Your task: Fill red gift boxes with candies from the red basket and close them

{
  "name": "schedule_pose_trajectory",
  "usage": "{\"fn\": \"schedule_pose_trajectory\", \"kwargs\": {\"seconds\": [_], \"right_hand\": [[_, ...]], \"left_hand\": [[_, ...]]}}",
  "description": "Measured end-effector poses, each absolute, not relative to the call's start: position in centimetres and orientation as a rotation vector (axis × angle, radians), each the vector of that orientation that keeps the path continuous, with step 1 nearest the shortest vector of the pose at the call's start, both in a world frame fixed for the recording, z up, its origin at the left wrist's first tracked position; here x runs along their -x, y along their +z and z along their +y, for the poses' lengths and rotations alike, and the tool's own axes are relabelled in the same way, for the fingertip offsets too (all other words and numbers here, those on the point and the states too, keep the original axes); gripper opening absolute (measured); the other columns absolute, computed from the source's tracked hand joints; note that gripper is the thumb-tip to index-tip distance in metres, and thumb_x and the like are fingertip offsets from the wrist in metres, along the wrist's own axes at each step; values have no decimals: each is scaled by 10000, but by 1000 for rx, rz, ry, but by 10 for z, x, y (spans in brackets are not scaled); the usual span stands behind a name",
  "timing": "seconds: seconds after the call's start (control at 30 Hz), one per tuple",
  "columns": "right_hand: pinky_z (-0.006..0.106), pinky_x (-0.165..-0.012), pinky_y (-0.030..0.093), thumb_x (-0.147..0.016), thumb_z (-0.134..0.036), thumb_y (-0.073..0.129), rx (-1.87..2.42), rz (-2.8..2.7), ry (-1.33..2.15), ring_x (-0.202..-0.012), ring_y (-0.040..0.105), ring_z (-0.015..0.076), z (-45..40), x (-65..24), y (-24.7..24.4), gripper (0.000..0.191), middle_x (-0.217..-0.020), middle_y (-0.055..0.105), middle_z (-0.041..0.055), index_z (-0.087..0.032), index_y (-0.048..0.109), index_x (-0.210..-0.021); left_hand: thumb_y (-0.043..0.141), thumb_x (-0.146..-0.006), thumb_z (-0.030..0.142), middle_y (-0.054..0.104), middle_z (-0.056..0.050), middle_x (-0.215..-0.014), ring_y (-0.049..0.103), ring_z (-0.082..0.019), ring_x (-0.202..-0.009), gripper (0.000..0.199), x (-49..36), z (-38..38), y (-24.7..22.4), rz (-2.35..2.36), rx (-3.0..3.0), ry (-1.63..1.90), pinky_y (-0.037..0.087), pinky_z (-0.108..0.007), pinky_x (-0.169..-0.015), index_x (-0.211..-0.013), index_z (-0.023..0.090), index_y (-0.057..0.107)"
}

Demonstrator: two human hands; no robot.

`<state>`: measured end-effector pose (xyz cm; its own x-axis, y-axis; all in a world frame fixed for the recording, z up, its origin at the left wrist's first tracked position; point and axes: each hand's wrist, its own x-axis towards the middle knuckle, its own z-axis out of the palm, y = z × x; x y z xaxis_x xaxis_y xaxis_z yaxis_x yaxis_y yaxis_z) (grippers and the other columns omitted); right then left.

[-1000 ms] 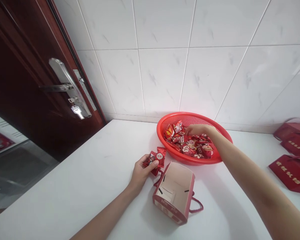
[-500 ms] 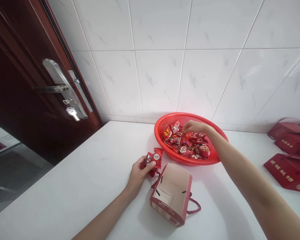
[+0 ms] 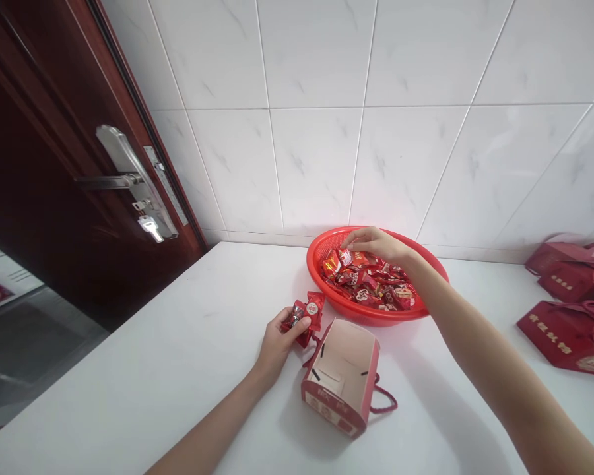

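My left hand (image 3: pixel 280 335) is closed around several red-wrapped candies (image 3: pixel 313 309), held just left of the gift box. My right hand (image 3: pixel 376 244) reaches over the red plastic basket (image 3: pixel 317 260), fingers stretched toward the wrapped candies (image 3: pixel 345 258) at its back left. I see nothing held in those fingers, though the fingertips are small in view. The heap of candies (image 3: pixel 369 290) fills the bottom of the basket. In front stands the pink and red gift box (image 3: pixel 344 379), its top open and its inside pale, with a twisted red cord handle (image 3: pixel 387 404) lying out to the right.
Several closed red gift boxes (image 3: pixel 557 333) stand at the right edge of the white table (image 3: pixel 188 343). A white tiled wall (image 3: pixel 317 171) rises behind the basket. To the left is a dark red door (image 3: pixel 44 152) with a metal handle (image 3: pixel 109 181) and keys (image 3: pixel 151 227).
My right hand has risen slightly and shifted left within the basket, its fingers now stretched more. The left hand keeps its candies beside the box. The whole view has shifted slightly.
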<state>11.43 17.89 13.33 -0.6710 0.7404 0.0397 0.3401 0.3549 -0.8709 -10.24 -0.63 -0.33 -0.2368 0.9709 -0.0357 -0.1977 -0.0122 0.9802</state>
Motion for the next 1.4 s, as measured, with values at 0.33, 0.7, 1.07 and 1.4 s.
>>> {"fn": "schedule_pose_trajectory", "kwargs": {"seconds": [0.33,0.7,1.07,1.4], "right_hand": [[260,-480,482,-946,-323,617,602,-2262,1179,-496,593,107,48,-111,145,164,-753,701,15,-185,706,-957],[272,-580,462,-933,-226,604,688,-2234,619,-659,586,135,23,-129,132,122,-840,733,31,-193,712,-886],[415,-946,622,-1026,-338,581,736,-2195,417,-1224,667,259,-24,-166,58,351,-1390,638,125,-283,620,-1370],[377,-1054,570,-1039,-312,559,699,-2202,526,-1359,581,235,-42,-157,36,460,-1486,568,115,-317,457,-1488]], "left_hand": [[885,-682,498,739,-30,-869,663,-200,-787,418,99,-8,2,1222,-962,1484,520,-295,-744,-897,175,729],[886,-667,511,725,-17,-812,647,-173,-738,430,105,-19,11,1252,-1000,1560,509,-274,-720,-850,160,721],[848,-752,450,719,-16,-837,636,-160,-767,332,103,-46,48,1247,-1213,1672,519,-245,-715,-861,169,709],[729,-889,178,634,15,-836,551,-85,-643,55,97,-70,97,1247,-2159,1507,451,-182,-561,-933,205,708]]}}
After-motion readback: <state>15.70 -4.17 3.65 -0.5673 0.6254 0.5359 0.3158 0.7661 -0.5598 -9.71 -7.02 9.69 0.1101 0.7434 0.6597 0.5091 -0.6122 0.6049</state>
